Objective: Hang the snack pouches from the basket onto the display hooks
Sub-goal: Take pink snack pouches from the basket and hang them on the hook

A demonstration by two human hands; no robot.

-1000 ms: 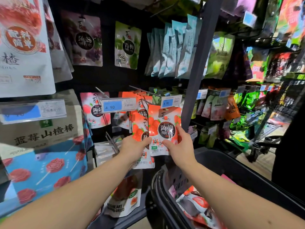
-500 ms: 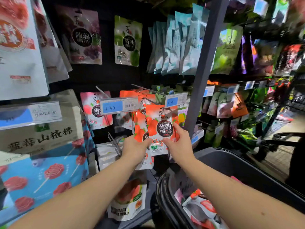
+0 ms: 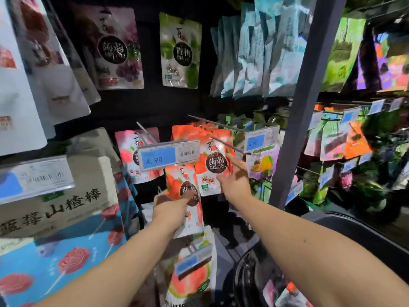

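Hung pouch (image 3: 213, 165) looks on hook (image 3: 232, 147); right grip (image 3: 234, 180) open-fingered against it. Left grip (image 3: 173, 210) clutches next pouch (image 3: 174, 180). Basket (image 3: 365, 237) has more: task partway, I judge.

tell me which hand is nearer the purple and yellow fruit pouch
Right. The right hand sits just left of the purple and yellow fruit pouch; the left hand is farther left and lower, gripping an orange jelly pouch.
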